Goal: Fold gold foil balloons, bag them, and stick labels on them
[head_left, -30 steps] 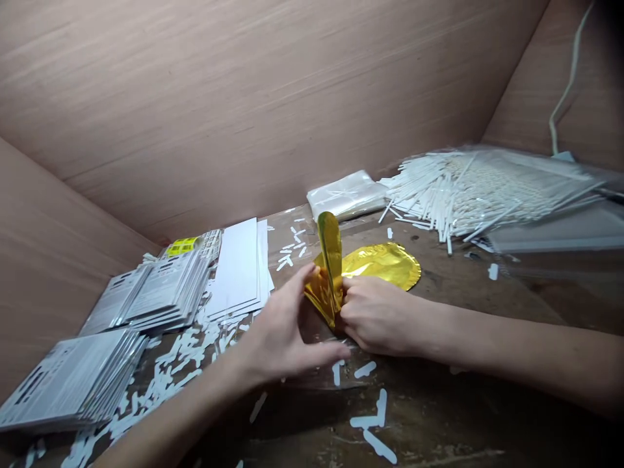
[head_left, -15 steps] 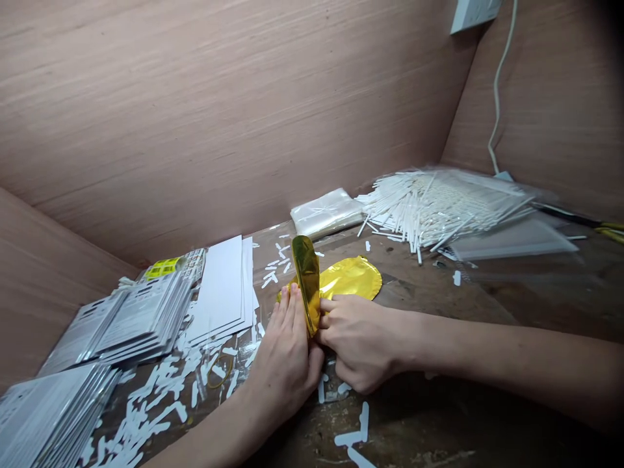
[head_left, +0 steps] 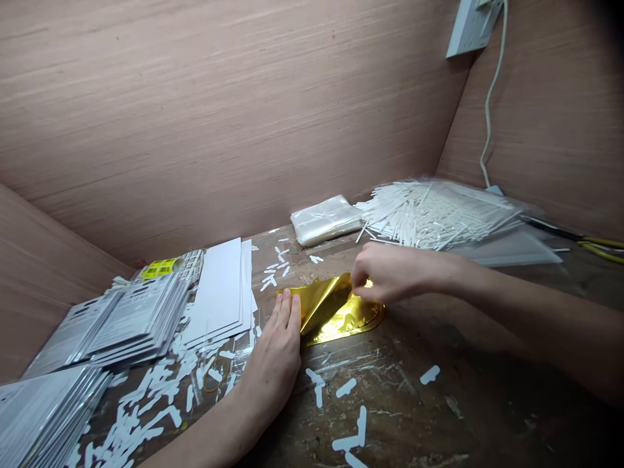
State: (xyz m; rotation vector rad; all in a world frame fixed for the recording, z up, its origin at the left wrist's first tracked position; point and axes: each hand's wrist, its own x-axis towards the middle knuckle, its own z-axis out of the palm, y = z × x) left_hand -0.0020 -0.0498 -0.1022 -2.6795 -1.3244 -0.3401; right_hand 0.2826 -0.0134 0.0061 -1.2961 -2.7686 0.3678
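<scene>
A flat, shiny gold foil balloon (head_left: 336,322) lies on the brown table, with a layer of it folded up and creased across the middle. My left hand (head_left: 275,348) rests on its left end, fingers stretched out and pressing the foil down. At the other end, my right hand (head_left: 385,273) is closed with its fingertips curled at the raised layer of foil. The fingers partly hide the edge being gripped.
White cards (head_left: 217,286) and sleeved packs (head_left: 139,315) stand left. White paper scraps (head_left: 146,403) litter the table. At the back lie a stack of clear bags (head_left: 324,220) and many white sticks (head_left: 419,211). A cable (head_left: 490,110) hangs from a wall socket (head_left: 472,29).
My right hand has moved up and right, away from my left hand. The foil flap that stood upright now leans over to the right, and more of the gold foil shows.
</scene>
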